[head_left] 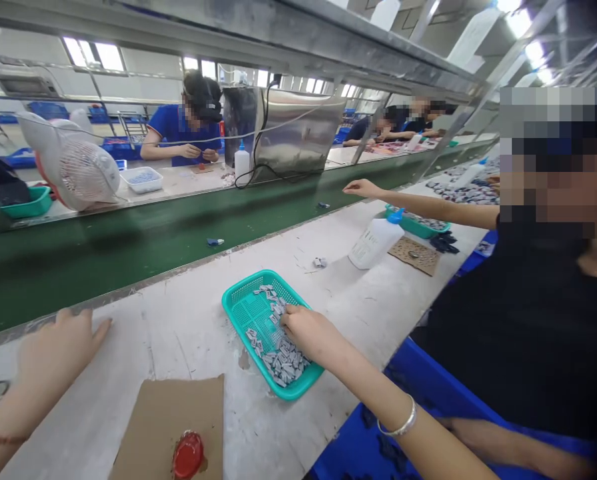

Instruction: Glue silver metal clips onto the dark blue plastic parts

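While most of the small grey, folded, tag-like pieces [284,363] are heaped at the near end of the shallow teal plastic basket [292,393], a looser scatter runs up toward its far end, with pale markings on some of them, too tiny to read. The right hand [311,330] comes in over the basket's right side, fingers curled close together right at the pieces; can't tell whether one's actually pinched in there. The left hand [63,340] is a bit blurry, open with the thumb stuck out from the fingers, over the scuffed white worktop [188,320] near its far edge, nothing visible in it. As for containers, that basket has bare mesh showing at its far-left part. Farther along the worktop there's another teal plastic basket [418,227] with lots of greyish bits in it, just past a white plastic bottle with a blue cap [376,241] that's tilted in view. Across the green belt [128,243] sits a white rectangular tub [142,180] of pale bluish bits, and below the worktop a big blue bin [348,440] holds some dark pieces.
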Tool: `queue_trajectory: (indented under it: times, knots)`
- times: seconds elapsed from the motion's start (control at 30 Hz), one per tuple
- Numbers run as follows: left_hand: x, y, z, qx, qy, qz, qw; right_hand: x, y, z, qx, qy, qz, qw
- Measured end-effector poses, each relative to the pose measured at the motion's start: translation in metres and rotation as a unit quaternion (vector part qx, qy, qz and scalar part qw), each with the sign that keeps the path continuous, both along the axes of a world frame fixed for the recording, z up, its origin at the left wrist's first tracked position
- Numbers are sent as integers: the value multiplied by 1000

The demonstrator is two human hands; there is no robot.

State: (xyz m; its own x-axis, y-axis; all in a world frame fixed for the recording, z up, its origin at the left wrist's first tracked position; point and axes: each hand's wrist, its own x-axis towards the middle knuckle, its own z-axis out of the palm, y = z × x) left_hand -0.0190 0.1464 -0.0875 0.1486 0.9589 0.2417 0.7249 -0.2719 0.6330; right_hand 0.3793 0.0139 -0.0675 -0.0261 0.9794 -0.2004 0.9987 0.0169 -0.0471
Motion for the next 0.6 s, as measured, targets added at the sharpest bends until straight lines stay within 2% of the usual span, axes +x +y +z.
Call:
queue_trajectory:
  times: [0.07, 0.13, 0.23, 0.37, 0.5, 0.57, 0.6]
  knots:
    - [24, 23, 3, 40, 169, 13, 985, -1, 0, 3, -6, 3, -10, 1000]
    - [53, 47, 5, 70, 269, -26, 960, -2, 0, 6, -10, 13, -20, 1000]
    - [101, 80, 1, 62, 239, -121, 961, -1, 0, 8, -14, 40, -28, 999]
    - [153, 116, -15, 46, 207, -159, 964, 5, -3, 11, -7, 96, -25, 995]
    - [177, 133, -27, 21, 178, -168, 969, 2, -27, 25, 24, 164, -22, 986]
    - [180, 136, -28, 1, 160, -160, 974, -7, -51, 32, 45, 236, -16, 971]
    - [181, 137, -27, -9, 149, -153, 977, -15, -65, 34, 60, 298, -12, 953]
